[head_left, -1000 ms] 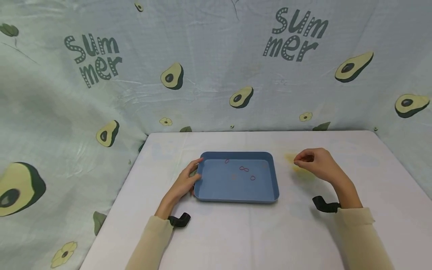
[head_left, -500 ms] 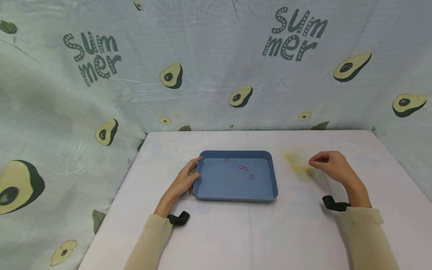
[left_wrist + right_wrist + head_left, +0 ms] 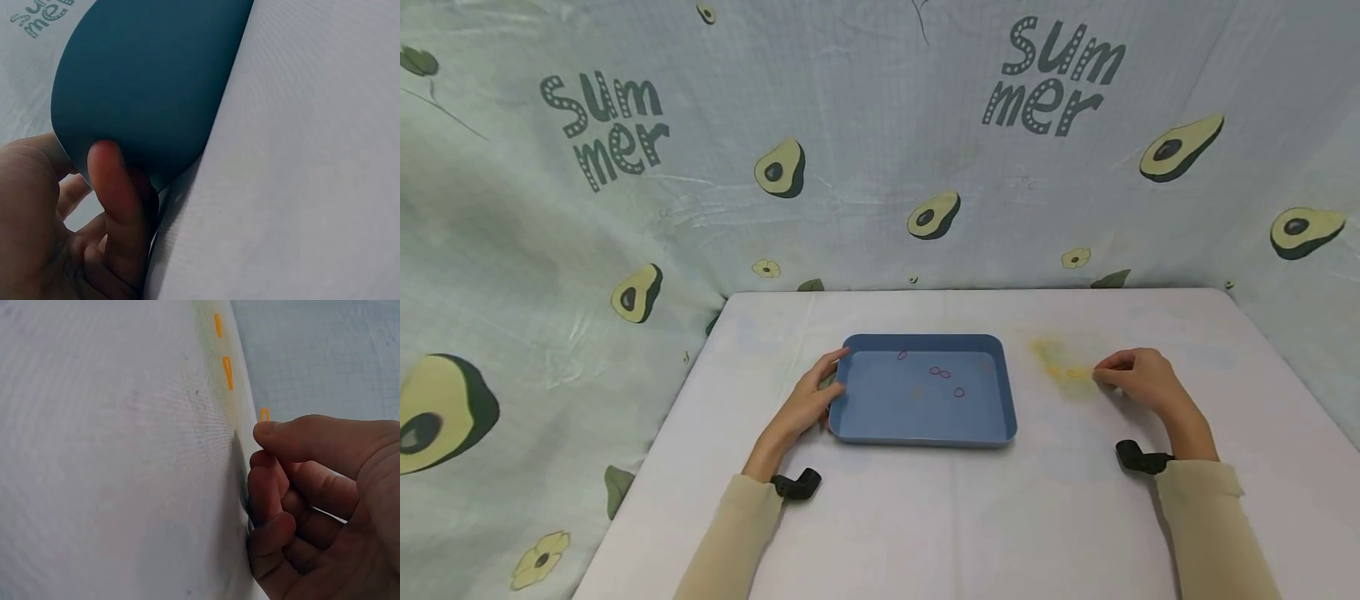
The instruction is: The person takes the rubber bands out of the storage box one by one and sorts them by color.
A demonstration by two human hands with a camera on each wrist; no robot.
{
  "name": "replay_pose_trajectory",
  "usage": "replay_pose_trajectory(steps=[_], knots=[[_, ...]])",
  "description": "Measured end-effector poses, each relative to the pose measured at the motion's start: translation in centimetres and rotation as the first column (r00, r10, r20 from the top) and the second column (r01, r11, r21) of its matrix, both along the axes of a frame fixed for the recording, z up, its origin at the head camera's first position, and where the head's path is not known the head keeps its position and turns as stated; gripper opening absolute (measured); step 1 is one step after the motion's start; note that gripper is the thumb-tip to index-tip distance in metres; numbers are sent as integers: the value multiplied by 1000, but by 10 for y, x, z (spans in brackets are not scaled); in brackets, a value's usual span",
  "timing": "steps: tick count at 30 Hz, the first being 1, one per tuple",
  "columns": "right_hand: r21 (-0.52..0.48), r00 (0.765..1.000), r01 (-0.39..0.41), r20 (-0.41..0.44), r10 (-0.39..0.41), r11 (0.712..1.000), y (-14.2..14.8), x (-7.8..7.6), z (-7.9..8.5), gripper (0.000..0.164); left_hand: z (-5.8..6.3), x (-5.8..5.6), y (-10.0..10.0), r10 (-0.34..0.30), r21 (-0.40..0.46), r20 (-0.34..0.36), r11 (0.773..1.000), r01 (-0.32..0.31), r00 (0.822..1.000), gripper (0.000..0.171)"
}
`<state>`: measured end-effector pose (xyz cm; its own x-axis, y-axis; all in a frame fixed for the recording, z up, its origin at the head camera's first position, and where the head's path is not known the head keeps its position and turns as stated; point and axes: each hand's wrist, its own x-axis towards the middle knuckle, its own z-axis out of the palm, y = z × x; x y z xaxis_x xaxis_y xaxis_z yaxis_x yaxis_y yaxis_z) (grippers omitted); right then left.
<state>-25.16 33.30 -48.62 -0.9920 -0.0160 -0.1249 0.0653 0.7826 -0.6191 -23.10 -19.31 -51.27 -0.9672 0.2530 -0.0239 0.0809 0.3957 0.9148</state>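
Observation:
My left hand (image 3: 808, 404) grips the left side of a shallow blue tray (image 3: 925, 429). In the left wrist view a finger (image 3: 112, 181) presses on the outer wall of the tray (image 3: 150, 75), and other fingers go behind its corner. Thumb and forefinger of my right hand (image 3: 1142, 383) pinch a small orange rubber band (image 3: 265, 414), whose loop stands up above the thumb tip. Two more orange rubber bands (image 3: 227, 372) lie on the table to the left of that hand. Inside the tray are several thin red rubber bands (image 3: 959, 392).
A white cloth covers the table (image 3: 880, 525), with a faint yellow-green patch (image 3: 1043, 348) right of the tray. Behind and at the left hangs a pale curtain (image 3: 850, 100) printed with avocados. A black camera mount (image 3: 1141, 458) sits on my right wrist.
My right hand has moved rightward, away from the tray, then slightly down toward the table. A yellow-orange band now shows beside its fingertips. My left hand stays on the tray.

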Motion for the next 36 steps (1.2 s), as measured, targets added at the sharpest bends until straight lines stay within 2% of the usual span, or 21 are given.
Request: replay_pose_trajectory(steps=[8,13,27,29,34,36], knots=[[21,998,17,52,-18,1000,1,-3,-5,37,-1,-1,0,-5,3,-1,1000,5,1000,58],[19,996,31,89,-33,999,0,-4,-6,39,-1,0,0,14,4,27,1000,-14,1000,58],[25,995,48,89,-50,999,3,-4,-6,42,2,-1,0,-4,29,55,1000,2,998,58],[21,995,43,86,-45,999,4,-3,-6,42,4,-1,1,1,16,59,1000,-2,998,58],[-3,997,12,81,-12,1000,6,-2,-3,46,26,10,7,-11,2,82,1000,11,997,60],[-9,997,1,80,-1,1000,6,-2,-2,46,25,10,7,-11,10,92,1000,10,996,60]])
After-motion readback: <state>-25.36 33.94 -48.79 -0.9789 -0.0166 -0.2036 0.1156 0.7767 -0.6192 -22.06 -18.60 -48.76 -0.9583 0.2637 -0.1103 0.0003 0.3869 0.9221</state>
